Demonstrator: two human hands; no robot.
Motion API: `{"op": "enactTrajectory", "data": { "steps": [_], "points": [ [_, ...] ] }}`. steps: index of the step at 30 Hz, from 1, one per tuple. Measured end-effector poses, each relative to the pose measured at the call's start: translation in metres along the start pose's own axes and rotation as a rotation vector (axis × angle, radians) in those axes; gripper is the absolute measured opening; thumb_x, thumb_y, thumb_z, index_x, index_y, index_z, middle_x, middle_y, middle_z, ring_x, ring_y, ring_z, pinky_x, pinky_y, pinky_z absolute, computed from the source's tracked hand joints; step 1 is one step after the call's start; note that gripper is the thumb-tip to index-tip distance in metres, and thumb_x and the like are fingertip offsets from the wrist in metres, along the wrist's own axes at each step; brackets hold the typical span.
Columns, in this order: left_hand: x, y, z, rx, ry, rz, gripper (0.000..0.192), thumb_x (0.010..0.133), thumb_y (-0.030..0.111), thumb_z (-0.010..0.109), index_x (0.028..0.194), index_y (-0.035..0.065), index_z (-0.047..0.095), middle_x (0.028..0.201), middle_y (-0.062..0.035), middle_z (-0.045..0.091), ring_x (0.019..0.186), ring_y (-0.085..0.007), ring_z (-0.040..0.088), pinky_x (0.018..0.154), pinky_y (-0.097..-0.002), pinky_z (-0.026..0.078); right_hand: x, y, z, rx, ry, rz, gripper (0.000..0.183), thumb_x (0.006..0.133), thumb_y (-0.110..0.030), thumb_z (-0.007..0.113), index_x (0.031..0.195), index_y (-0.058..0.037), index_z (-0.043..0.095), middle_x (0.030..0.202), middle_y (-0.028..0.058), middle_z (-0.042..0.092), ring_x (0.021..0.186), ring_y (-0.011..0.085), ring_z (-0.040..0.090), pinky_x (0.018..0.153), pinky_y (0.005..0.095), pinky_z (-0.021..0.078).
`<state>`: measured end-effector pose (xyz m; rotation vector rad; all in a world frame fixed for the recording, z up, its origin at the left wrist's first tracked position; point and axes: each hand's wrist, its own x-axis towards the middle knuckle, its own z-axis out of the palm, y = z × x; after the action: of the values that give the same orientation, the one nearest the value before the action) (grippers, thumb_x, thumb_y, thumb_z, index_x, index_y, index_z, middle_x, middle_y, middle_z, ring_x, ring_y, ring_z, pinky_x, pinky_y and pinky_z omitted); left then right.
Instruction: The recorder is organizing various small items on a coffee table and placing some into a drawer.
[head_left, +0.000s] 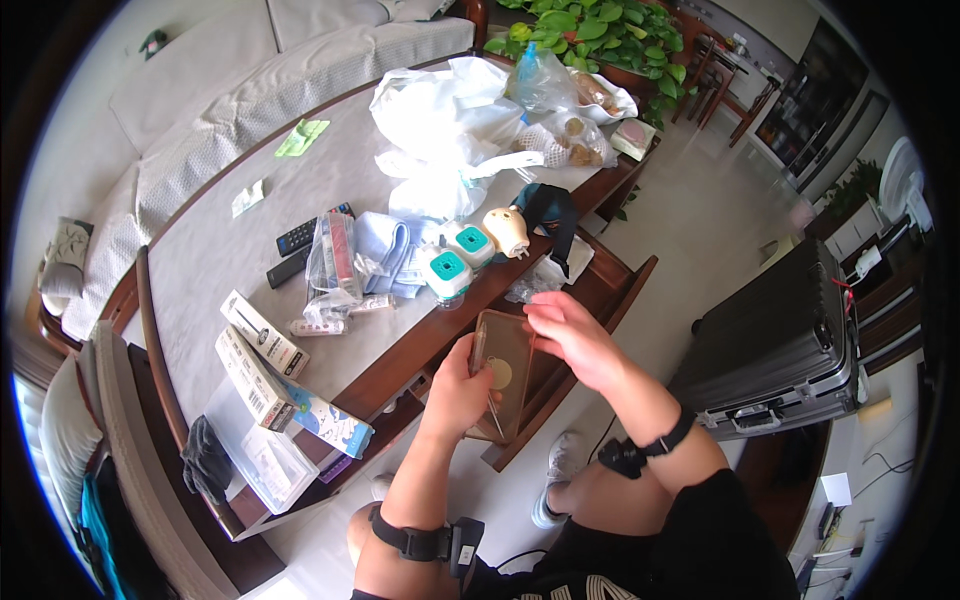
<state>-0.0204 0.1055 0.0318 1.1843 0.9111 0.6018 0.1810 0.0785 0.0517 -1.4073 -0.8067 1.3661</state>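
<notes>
My left hand (459, 390) grips a see-through, brownish rectangular plastic case (514, 360) by its left side; a pale round shape shows through it. A thin edge stands up beside my left thumb, and I cannot tell what it belongs to. My right hand (574, 334) is at the case's upper right edge, fingers apart; whether they touch it is unclear. Beneath both hands, a wooden drawer (630, 296) is pulled out from the coffee table (352, 386). Inside it lie a crumpled clear plastic bag (534, 281) and something white and flat (579, 261).
Two white-and-teal devices (448, 271), a beige plug-in device (506, 231) and a black strap (566, 232) line the table's edge. Remotes (296, 238), cartons (255, 379), a clear plastic box (281, 472) and white bags (435, 112) cover the tabletop. A black suitcase (765, 337) stands right.
</notes>
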Motion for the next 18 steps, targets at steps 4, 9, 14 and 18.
{"op": "enactTrajectory", "data": {
  "steps": [4,9,14,18],
  "points": [
    [0.005,0.003,0.009,-0.097,0.045,0.05,0.05,0.086,-0.001,0.058,0.134,0.0006,0.047,0.095,-0.0069,0.062,0.068,-0.0133,0.062,0.058,-0.0278,0.054,-0.059,0.006,0.028,0.011,-0.088,-0.026,0.089,0.087,-0.007,0.07,0.154,-0.0053,0.011,0.152,0.0174,0.031,0.129,0.0263,0.044,0.102,0.0384,0.0453],
    [0.016,-0.012,0.016,-0.097,0.077,0.066,0.077,0.077,-0.007,0.063,0.148,0.0015,0.032,0.107,-0.0106,0.062,0.079,-0.0153,0.064,0.065,-0.0281,0.055,-0.084,0.038,0.043,-0.397,0.072,-0.335,0.1,0.084,-0.017,0.072,0.148,0.0134,0.002,0.151,0.0339,0.021,0.141,0.0403,0.031,0.113,0.0419,0.0334],
    [0.024,-0.027,0.011,0.044,0.089,0.042,0.086,0.075,-0.009,0.062,0.151,0.0018,0.024,0.11,-0.0138,0.062,0.088,-0.0169,0.065,0.067,-0.0292,0.057,-0.104,0.017,0.067,-0.252,0.006,-0.744,0.053,0.084,-0.005,0.067,0.131,0.003,0.044,0.12,0.0175,0.06,0.113,0.0306,0.059,0.095,0.0382,0.0475],
    [0.033,-0.044,0.016,0.247,0.087,0.034,0.085,0.075,-0.009,0.061,0.151,0.0029,0.025,0.106,-0.0132,0.06,0.083,-0.0171,0.065,0.066,-0.0298,0.057,-0.126,0.03,0.084,-0.205,-0.219,-0.965,0.032,0.082,-0.001,0.064,0.113,0.0,0.055,0.079,0.0102,0.061,0.068,0.0289,0.063,0.059,0.0383,0.05]
  ]
}}
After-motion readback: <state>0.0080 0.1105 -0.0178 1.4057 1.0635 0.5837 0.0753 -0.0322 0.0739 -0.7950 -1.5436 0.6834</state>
